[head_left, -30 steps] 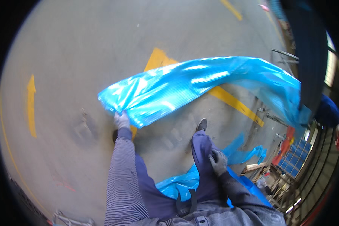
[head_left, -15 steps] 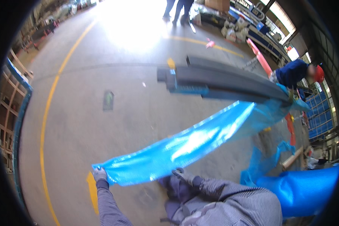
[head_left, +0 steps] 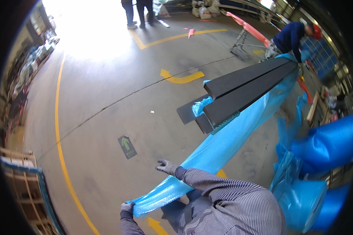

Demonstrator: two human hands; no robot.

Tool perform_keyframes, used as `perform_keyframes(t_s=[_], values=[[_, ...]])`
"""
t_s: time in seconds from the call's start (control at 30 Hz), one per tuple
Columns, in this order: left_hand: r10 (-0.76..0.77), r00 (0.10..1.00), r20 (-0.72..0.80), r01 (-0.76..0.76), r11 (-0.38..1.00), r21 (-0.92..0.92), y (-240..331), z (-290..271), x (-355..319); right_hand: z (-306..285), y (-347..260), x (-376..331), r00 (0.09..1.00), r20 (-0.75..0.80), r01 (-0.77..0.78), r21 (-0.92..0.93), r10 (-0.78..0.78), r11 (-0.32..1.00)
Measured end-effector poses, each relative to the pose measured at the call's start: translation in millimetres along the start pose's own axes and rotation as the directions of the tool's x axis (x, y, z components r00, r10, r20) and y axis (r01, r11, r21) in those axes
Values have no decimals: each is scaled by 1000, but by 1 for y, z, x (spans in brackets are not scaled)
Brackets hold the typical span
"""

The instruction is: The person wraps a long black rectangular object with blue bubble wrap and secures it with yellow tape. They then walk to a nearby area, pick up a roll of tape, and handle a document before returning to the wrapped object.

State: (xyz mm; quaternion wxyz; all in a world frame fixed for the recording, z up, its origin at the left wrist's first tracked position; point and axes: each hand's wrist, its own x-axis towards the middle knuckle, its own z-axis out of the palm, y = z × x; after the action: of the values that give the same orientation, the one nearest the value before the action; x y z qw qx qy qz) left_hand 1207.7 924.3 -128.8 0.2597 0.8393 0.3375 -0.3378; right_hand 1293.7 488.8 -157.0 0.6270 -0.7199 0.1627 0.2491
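A long blue bubble wrap sheet [head_left: 219, 150] stretches from the dark beams down to my lower left. My gloved left hand [head_left: 127, 207] is closed on its near end corner. My gloved right hand [head_left: 166, 167] reaches over the sheet past its far edge, fingers apart and nothing in them. Several long dark grey beams [head_left: 247, 96] lie bundled at right of centre, with crumpled bubble wrap [head_left: 202, 106] between their near ends. The sheet runs along the near side of the bundle. What supports the beams is hidden.
Another person [head_left: 292, 37] in a red helmet bends over the beams' far end. Blue bubble wrap rolls [head_left: 325, 145] stand at right. A wooden-slatted crate [head_left: 25, 184] is at lower left. A trestle with pink wrap [head_left: 247, 29] and two standing people [head_left: 139, 11] are farther off.
My view has turned. My right hand has come off the sheet's near edge and moved across to its far side. My left hand still grips the end; the sheet hangs narrower and lower.
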Motion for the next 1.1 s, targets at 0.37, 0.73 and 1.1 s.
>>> perform_keyframes(t_s=[0.37,0.73,1.1], values=[[319,913,257,-397,838,373,149,-130,279,7,-51,-2,471,-800,-433,157,372,888],[-61,893,447,-219,808,548,259,-265,347,118,-243,333,640,-733,-49,258,229,965],[-231,198,953,-769,565,297,383,-396,335,179,-265,200,424,-903,681,265,-73,683]])
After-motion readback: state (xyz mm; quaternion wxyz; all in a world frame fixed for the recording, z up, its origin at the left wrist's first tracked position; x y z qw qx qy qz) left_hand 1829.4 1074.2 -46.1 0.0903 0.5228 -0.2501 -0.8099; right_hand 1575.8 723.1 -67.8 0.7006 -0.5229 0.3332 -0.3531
